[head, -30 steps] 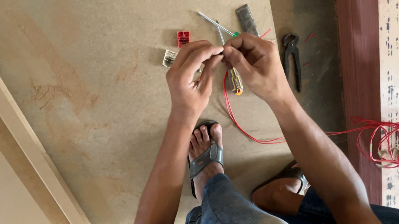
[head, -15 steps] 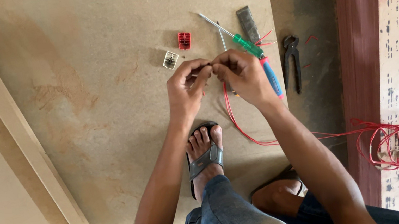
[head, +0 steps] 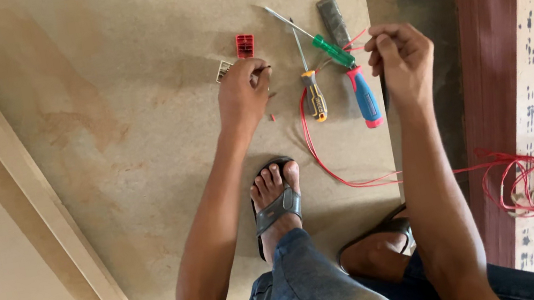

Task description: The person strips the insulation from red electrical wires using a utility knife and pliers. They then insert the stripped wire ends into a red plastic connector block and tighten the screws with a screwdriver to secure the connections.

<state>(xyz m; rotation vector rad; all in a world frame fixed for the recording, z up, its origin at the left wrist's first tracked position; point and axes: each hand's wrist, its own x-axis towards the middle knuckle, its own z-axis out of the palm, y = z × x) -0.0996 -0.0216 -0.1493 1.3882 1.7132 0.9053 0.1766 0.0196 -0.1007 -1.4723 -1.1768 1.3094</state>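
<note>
My left hand pinches a tiny dark bit beside a small red plastic block; my right hand, fingers curled, grips thin red wire above screwdrivers.

Head camera looks steeply down, close above the floor.

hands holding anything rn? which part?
Right hand pinches the red wire near its free end, fingertip grip. Left hand is closed on something small at the fingertips; too small to tell what.
</note>
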